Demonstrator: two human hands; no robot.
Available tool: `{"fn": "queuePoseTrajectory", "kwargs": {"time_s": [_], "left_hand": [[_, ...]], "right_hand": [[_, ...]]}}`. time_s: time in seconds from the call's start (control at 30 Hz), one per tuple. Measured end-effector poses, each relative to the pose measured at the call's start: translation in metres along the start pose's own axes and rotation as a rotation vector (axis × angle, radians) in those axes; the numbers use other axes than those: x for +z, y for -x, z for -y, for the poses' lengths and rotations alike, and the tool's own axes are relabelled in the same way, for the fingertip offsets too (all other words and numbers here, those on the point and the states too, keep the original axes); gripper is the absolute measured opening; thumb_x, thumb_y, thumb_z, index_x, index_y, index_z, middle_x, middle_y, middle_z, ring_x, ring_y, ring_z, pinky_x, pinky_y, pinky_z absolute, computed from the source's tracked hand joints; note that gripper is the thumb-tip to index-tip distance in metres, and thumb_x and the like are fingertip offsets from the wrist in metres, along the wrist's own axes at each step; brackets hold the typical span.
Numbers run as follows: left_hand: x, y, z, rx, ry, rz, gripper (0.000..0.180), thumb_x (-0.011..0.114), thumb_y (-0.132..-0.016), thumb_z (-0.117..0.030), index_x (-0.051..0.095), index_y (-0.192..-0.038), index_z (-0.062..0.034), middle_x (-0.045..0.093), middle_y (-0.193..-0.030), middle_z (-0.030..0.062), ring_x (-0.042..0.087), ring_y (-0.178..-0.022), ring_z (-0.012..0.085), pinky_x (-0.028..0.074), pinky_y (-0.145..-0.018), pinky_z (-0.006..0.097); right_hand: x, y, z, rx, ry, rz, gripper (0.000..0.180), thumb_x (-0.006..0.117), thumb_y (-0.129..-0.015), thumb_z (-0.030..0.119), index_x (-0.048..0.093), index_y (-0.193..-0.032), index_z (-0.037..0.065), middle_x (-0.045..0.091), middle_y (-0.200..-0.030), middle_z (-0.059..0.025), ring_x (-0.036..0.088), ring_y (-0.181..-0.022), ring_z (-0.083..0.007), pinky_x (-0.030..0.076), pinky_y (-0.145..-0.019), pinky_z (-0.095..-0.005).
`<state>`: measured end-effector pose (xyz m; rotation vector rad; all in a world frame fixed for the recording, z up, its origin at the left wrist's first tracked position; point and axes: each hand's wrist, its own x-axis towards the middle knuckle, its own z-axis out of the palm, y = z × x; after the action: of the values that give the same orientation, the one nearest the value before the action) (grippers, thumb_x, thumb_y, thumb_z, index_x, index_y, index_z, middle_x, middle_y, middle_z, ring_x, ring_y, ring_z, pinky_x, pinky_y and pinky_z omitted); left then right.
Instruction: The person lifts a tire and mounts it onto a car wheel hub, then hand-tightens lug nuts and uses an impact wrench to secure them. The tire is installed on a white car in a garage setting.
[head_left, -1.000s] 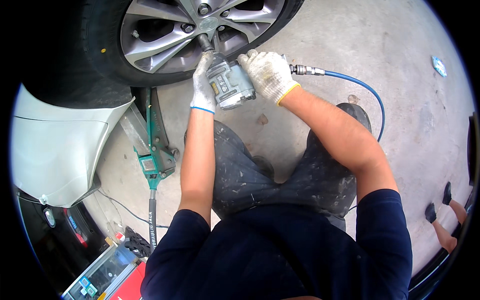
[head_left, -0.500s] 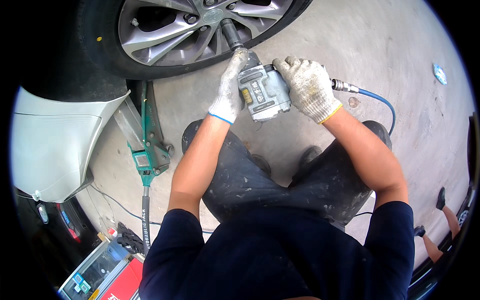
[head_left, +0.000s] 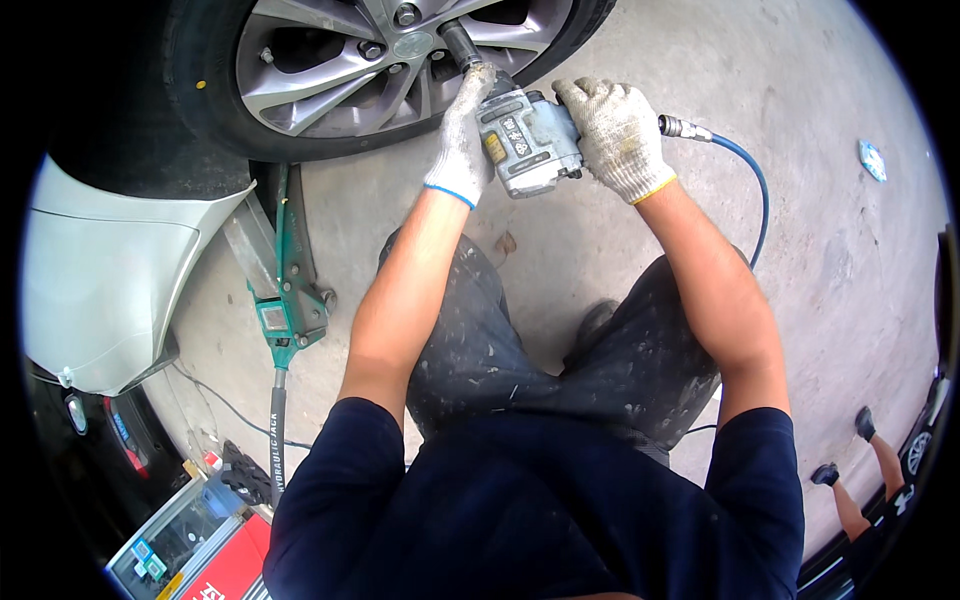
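An impact wrench (head_left: 530,145), grey and worn, is held between my two gloved hands in front of the wheel. My left hand (head_left: 462,135), in a dirty white knit glove, is closed around its nose, just behind the long dark socket (head_left: 460,45). The socket's tip points into the alloy wheel (head_left: 290,88), right of the centre cap (head_left: 412,45); whether it sits on a nut is hidden. My right hand (head_left: 618,140), gloved the same way, grips the handle, with the trigger covered. Several lug nuts (head_left: 371,50) show around the cap.
A blue air hose (head_left: 765,200) curves down from the wrench's handle. Left of my legs, a green floor jack (head_left: 283,310) reaches under the pale car body (head_left: 110,260). A red cabinet (head_left: 228,565) stands lower left. Another person's legs (head_left: 887,465) show at the right edge.
The socket has moved from below right of the centre cap to farther right and up, uncovering a lug nut. Both hands have gone with the wrench, and the view has shifted slightly.
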<state>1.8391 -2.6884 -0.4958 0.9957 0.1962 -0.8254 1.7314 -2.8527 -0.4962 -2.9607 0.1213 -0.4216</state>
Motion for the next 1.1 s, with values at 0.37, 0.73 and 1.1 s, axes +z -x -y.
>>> {"fn": "queuePoseTrajectory", "kwargs": {"time_s": [0.37,0.73,1.1], "left_hand": [[-0.008,-0.033,-0.026,-0.029,0.092,0.09,0.037,0.056,-0.103,-0.04,0.058,-0.108,-0.0037,0.068,-0.094,0.0157,0.069,-0.088,0.0317,0.06,-0.082,0.049],[0.008,-0.013,-0.007,0.02,-0.015,0.038,0.039,0.061,-0.098,-0.044,0.066,-0.104,-0.0059,0.072,-0.093,0.013,0.072,-0.085,0.0279,0.061,-0.078,0.043],[0.012,-0.007,-0.003,0.137,-0.117,-0.036,0.024,0.067,-0.093,-0.031,0.064,-0.104,-0.009,0.067,-0.09,0.008,0.068,-0.08,0.0235,0.059,-0.072,0.039]], "right_hand": [[0.006,0.001,-0.005,0.005,0.014,0.022,0.031,0.071,-0.078,0.02,0.063,-0.107,0.013,0.068,-0.095,-0.007,0.069,-0.088,-0.0271,0.053,-0.076,-0.0413],[0.002,0.003,-0.006,0.048,-0.004,-0.07,0.022,0.068,-0.08,0.015,0.066,-0.102,0.012,0.067,-0.094,-0.006,0.069,-0.092,-0.0244,0.054,-0.077,-0.0406],[-0.004,0.004,0.002,0.079,-0.054,-0.041,0.032,0.072,-0.076,0.013,0.064,-0.107,0.012,0.065,-0.099,-0.0063,0.069,-0.094,-0.0251,0.054,-0.078,-0.0401]]}}
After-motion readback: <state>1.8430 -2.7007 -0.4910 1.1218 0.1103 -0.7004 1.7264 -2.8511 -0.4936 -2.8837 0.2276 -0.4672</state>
